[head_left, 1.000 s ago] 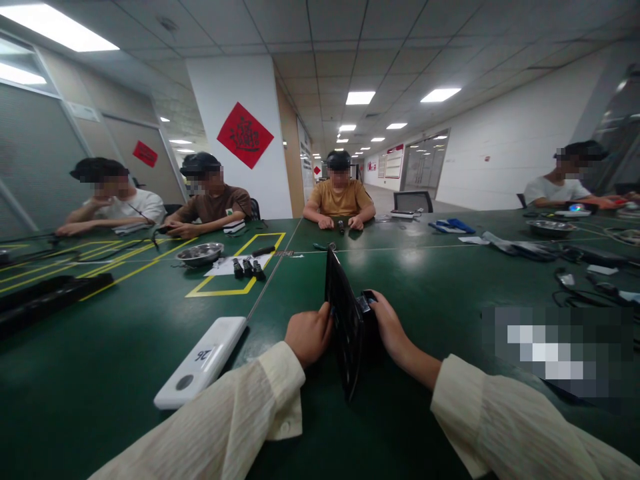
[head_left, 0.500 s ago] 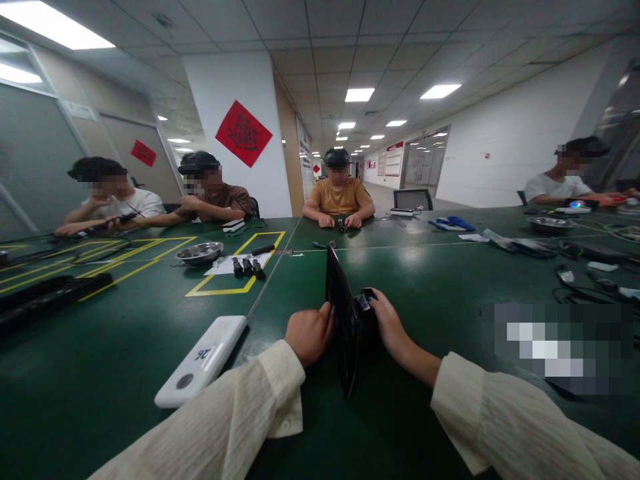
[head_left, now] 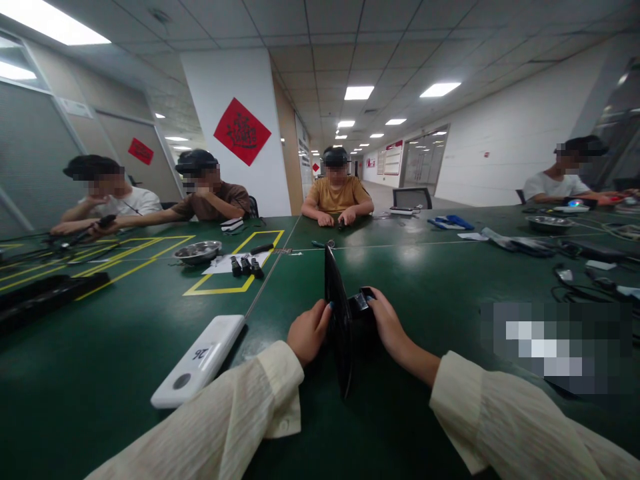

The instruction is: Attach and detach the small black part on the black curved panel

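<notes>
A thin black panel [head_left: 339, 333] stands on edge in front of me, seen nearly edge-on. My left hand [head_left: 309, 330] is closed at its left side, thumb pressed against the face and some fingers hidden. On the panel's right side is a black boxy part [head_left: 361, 312] with a shiny top. My right hand [head_left: 387, 323] grips that part from the right, its fingertips partly hidden. Whether the two pieces are joined I cannot tell. Left of my left forearm lies a white device marked 26 [head_left: 200, 363].
Beyond it are a metal bowl [head_left: 198, 251] and several black connector-like pieces [head_left: 247, 267] on paper. Cables [head_left: 575, 287] and plastic bags [head_left: 517, 241] lie at right. A blurred patch covers something at lower right. Several people sit around the green table [head_left: 415, 267].
My left thumb now points further up along the panel, and the boxy part shows a little more beside it. At far left, a person's arm has reached further left with a black object.
</notes>
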Demonstrator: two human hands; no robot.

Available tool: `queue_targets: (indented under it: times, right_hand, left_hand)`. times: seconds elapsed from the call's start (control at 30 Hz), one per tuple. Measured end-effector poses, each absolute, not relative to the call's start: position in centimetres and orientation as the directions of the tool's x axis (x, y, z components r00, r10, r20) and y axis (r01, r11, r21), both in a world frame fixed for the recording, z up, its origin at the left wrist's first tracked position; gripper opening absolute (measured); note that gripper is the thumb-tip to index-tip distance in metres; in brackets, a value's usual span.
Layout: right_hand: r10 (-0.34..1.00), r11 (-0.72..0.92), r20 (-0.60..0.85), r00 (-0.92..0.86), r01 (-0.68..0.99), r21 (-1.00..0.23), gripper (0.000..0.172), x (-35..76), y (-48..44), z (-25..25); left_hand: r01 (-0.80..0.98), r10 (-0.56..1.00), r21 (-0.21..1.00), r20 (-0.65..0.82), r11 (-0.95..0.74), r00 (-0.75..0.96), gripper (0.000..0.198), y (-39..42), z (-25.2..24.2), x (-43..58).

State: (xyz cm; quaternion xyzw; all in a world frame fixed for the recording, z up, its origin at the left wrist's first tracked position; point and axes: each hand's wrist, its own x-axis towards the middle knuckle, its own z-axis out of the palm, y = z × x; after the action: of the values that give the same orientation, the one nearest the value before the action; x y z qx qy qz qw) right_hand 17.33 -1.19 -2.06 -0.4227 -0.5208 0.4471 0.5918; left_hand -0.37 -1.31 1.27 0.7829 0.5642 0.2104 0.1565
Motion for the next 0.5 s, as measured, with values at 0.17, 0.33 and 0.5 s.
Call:
queue_targets:
  times: [0.17,0.33,0.5]
  right_hand:
    - [0.957,0.279,0.277,0.085,-0.017,-0.96,0.036,17.3,-1.36,-1.85]
    - [0.96,0.275,0.274,0.051,-0.004,-0.961,0.037,17.24,-1.8,-1.44]
    - [0.959,0.278,0.276,0.067,-0.022,-0.96,0.036,17.24,-1.64,-1.63]
  left_hand:
    - [0.824,0.944,0.46,0.155,-0.331,0.292,0.031,-1.56,1.76,-0.36]
    - [0.819,0.935,0.45,0.16,-0.355,0.318,0.036,-1.42,1.7,-0.44]
    - [0.825,0.93,0.43,0.182,-0.367,0.319,0.035,-1.48,1.51,-0.48]
